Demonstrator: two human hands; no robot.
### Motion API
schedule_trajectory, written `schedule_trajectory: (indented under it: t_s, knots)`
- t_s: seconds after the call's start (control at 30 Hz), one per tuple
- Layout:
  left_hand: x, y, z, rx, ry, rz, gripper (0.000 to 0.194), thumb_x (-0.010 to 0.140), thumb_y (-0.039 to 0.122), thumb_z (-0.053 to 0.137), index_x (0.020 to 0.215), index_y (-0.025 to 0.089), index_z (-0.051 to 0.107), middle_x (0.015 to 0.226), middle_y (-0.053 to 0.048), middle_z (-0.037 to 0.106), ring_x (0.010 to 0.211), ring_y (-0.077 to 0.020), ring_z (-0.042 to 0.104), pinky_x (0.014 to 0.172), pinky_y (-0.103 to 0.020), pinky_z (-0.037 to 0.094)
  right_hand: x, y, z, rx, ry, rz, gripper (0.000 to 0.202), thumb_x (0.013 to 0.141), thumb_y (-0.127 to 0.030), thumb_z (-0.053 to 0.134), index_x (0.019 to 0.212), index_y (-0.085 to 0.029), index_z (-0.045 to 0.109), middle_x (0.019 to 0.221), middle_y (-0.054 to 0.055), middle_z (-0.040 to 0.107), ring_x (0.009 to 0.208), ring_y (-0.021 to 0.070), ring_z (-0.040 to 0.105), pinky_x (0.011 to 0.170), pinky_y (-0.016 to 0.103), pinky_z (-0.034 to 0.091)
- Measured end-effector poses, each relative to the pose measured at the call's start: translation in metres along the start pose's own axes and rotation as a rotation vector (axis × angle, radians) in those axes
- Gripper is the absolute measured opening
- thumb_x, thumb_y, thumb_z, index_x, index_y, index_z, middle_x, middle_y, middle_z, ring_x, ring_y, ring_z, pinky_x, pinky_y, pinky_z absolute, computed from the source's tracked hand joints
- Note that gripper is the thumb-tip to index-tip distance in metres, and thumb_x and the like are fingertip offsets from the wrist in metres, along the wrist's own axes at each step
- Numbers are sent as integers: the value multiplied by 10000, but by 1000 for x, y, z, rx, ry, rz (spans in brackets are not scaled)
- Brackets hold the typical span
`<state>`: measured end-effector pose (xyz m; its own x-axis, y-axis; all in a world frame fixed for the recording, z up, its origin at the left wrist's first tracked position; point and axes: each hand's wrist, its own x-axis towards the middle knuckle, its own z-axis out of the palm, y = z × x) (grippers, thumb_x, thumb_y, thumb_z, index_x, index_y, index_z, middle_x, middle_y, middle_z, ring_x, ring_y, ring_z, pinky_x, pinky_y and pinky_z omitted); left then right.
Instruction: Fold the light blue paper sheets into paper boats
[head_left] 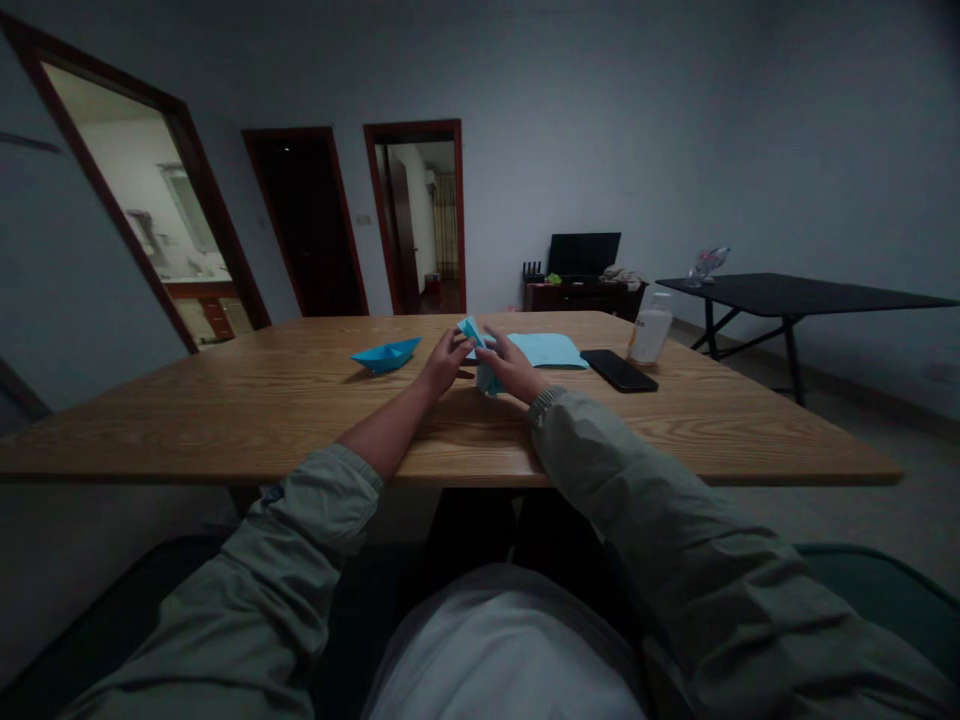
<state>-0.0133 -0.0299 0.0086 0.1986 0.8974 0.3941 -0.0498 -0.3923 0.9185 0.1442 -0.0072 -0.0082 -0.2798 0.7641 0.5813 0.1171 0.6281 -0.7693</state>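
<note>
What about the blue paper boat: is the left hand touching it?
No, wood tabletop shows between the boat and the left hand.

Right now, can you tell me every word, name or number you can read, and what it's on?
There are none I can read.
Bottle: small marks on its side, too blurred to read.
Left sleeve: a small dark patch, too small to tell if it has writing.
Phone, paper boat, folded paper: no writing that I can see.
</note>
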Motion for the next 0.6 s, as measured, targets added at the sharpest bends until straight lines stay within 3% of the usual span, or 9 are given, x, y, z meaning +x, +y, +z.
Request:
schedule_trajectory:
  t_s: [0.13, 0.33, 0.47, 0.6]
  knots:
    - [-1, 0, -2, -12, 19, -7, 437, 793, 473, 582, 1147, 252, 453, 1066, -50, 633, 775, -180, 675, 597, -272, 524, -1, -5, -1, 23, -3, -12, 608, 835, -495, 556, 1361, -199, 485, 1277, 109, 604, 1152, 266, 568, 975, 440, 456]
    - [1, -1, -4, 34, 80, 3, 404, 781, 456, 587, 1096, 228, 477, 917, -22, 627, 699, -153, 647, 619, -301, 546, -6, -17, -2, 48, -15, 94, 402, 863, -415, 427, 1168, -209, 588, 1090, 63, 648, 901, 211, 606, 739, 362, 532]
    - [6, -9, -5, 187, 136, 84, 456, 710, 359, 662, 1106, 178, 527, 978, -63, 653, 798, -197, 638, 723, -364, 550, -5, -19, 2, 107, -64, 101, 413, 850, -484, 466, 1153, -220, 560, 1083, 55, 640, 915, 208, 603, 807, 376, 506]
    - [10, -16, -7, 387, 88, 206, 334, 708, 287, 644, 1007, 143, 607, 1022, -95, 677, 950, -241, 623, 898, -385, 494, -3, -12, 6, -98, -27, -13, 423, 787, -488, 579, 1066, -170, 581, 1034, 73, 648, 960, 223, 567, 911, 376, 440]
